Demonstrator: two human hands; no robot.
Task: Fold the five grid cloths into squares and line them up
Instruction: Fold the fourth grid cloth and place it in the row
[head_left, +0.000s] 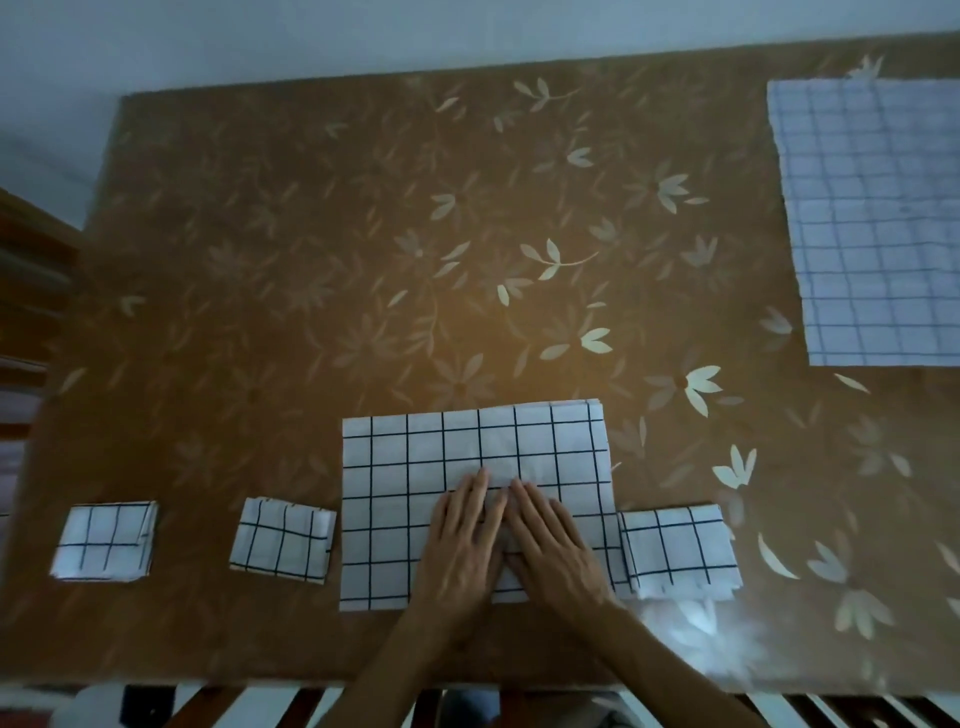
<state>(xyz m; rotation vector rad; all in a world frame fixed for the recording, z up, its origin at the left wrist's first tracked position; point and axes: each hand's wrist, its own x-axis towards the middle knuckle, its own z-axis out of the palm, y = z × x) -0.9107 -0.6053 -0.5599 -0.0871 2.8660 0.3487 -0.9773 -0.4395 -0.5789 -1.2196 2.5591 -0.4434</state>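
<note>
Head view.
- Part-folded cloth (405, 467): near-centre of table (311, 260), wide rectangle, not yet square.
- Left hand (462, 540) + right hand (550, 540): side by side on it, fingers straight and close together, pressing flat, gripping nothing.
- Step (est.): smoothing 4th cloth. Next fold needs one short edge lifted over onto the other.
- Done: left square (106, 540), mid square (283, 538), right square (678, 551). Right one touches cloth's right edge, so tight there.
- Unfolded cloth (872, 223): far right, flat.
- Open room: far side.

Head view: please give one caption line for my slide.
Left hand and right hand press a partly folded grid cloth between three folded squares; an open cloth lies far right.
</note>
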